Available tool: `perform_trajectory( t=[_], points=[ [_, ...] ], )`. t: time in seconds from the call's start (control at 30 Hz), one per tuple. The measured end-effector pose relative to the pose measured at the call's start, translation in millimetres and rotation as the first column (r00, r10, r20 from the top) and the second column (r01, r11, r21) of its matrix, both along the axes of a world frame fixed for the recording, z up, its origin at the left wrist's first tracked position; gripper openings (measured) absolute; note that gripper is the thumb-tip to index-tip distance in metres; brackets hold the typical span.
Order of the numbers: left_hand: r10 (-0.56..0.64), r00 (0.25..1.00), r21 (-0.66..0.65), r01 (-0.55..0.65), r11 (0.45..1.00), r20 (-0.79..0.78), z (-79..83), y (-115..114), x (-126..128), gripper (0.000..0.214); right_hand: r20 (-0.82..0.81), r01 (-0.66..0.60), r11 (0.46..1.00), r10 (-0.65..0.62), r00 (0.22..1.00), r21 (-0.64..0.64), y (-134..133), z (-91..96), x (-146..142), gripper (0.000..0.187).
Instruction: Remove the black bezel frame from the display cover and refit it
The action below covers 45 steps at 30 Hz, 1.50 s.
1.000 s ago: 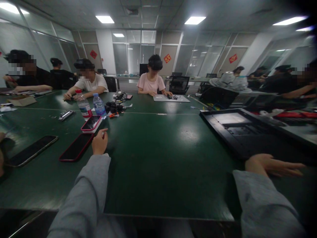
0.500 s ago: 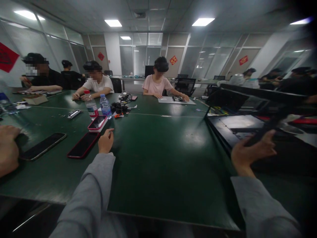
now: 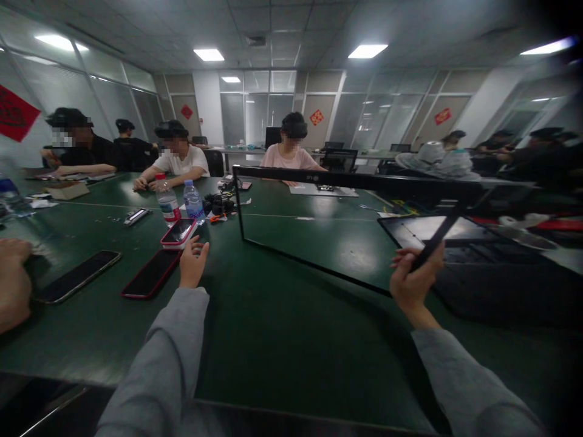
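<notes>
Hanging loose well left of the grip: left hand point(image 3: 194, 262), fingers slightly apart, nothing held, just beside a red-edged phone point(image 3: 152, 274); contact unclear. The black frame point(image 3: 346, 180) extends left of the grip, tilted above the green table point(image 3: 296, 340). Looks like thin plastic, so probably light but floppy: slim sides, wider top bar. Far-left corner likely sags or twists when held from 1 end; lower strip seems easiest to crack. Best hold: both short sides, 1 hand each. Right hand point(image 3: 416, 282) is clamped on the right side bar, near the lower corner. Smooth finish may slip. Dark shell point(image 3: 492, 282) lies just right of the grip.

Hard to see: co-worker's hand point(image 3: 13, 285) far left of the grip, cut off by the view edge; marking on the top bar; lower right corner, covered by the grip; shell's right end, lost in shadow.
</notes>
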<state>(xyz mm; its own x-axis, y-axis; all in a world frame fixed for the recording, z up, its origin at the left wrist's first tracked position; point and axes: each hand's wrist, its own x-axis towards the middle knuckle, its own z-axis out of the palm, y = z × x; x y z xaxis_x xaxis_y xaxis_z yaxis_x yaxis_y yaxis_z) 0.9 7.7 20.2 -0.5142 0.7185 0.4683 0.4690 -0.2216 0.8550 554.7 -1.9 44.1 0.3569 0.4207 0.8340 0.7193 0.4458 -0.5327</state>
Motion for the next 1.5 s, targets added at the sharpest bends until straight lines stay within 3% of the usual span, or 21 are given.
perform_trajectory(
  t=[0.1,0.23,0.4,0.5,0.57,0.7,0.87,1.07,1.33,1.5],
  points=[
    [-0.120,0.983,0.083,0.110,0.990,0.136,4.0,4,6,0.082,-0.055,-0.025,0.997,0.020,0.998,-0.079,2,-1.1,-10,0.054],
    [-0.308,0.912,0.015,0.316,0.949,0.269,11.8,-2,18,0.072,-0.171,-0.104,0.984,0.079,0.982,-0.144,11,-9.4,-19,0.049],
    [-0.337,0.914,-0.175,0.378,0.909,0.225,6.8,-7,30,0.054,-0.376,-0.277,0.924,0.167,0.912,-0.263,32,-30.3,-22,0.057],
    [-0.339,0.895,-0.182,0.399,0.899,0.289,-0.5,-3,33,0.051,-0.495,-0.395,0.841,0.181,0.850,-0.370,50,-40.5,-23,0.064],
    [-0.351,0.869,-0.148,0.421,0.895,0.349,-2.9,-1,34,0.050,-0.540,-0.413,0.823,0.159,0.827,-0.390,61,-44.0,-25,0.066],
    [-0.304,0.862,-0.087,0.368,0.926,0.406,-1.0,-3,35,0.053,-0.541,-0.371,0.853,0.128,0.831,-0.368,74,-48.9,-31,0.061],
    [-0.207,0.907,-0.112,0.264,0.958,0.366,2.8,-4,32,0.055,-0.511,-0.378,0.851,0.158,0.845,-0.363,76,-55.1,-32,0.058],
    [-0.237,0.938,-0.069,0.262,0.963,0.254,3.4,-5,29,0.050,-0.538,-0.417,0.850,0.199,0.819,-0.321,74,-54.3,-31,0.055],
    [-0.183,0.953,-0.089,0.210,0.974,0.241,5.0,-5,29,0.046,-0.544,-0.440,0.838,0.217,0.810,-0.321,69,-47.6,-35,0.053],
    [-0.219,0.947,-0.124,0.253,0.959,0.236,5.6,-4,27,0.042,-0.572,-0.454,0.835,0.216,0.791,-0.312,65,-38.7,-39,0.053]
  ],
)
